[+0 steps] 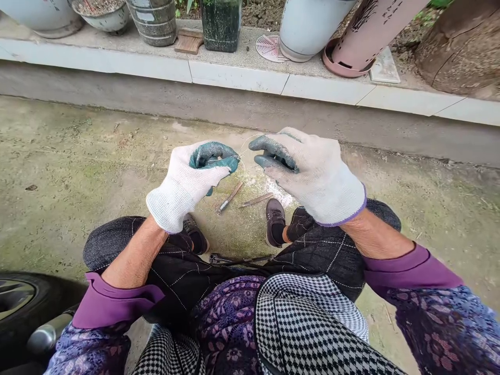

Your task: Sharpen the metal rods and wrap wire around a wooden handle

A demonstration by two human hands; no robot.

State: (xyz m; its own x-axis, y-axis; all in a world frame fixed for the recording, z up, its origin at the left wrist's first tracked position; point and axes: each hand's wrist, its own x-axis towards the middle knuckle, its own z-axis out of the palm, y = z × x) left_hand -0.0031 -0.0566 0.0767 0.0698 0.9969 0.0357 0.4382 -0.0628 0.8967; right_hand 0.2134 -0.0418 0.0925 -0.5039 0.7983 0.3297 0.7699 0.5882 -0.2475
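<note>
My left hand [201, 169], in a white knit glove with a blue-green coated palm, pinches a thin pale wire [245, 165] between thumb and forefinger. The wire bends in loose loops between the hands, and one loop rises behind the right forefinger. My right hand [302, 166], gloved alike, hovers just right of the wire. Its thumb and forefinger are bent, with a small gap between their tips; its other fingers are partly hidden. On the ground below lie two slim brown-handled tools [230, 198], their exact kind unclear.
White crumbs [279, 191] are scattered beside the right shoe [275, 221]. A low tiled ledge [234, 77] runs across the back, bearing a white pot [312, 26], a pink pot [375, 36] and other containers. A vehicle wheel [23, 302] stands at lower left.
</note>
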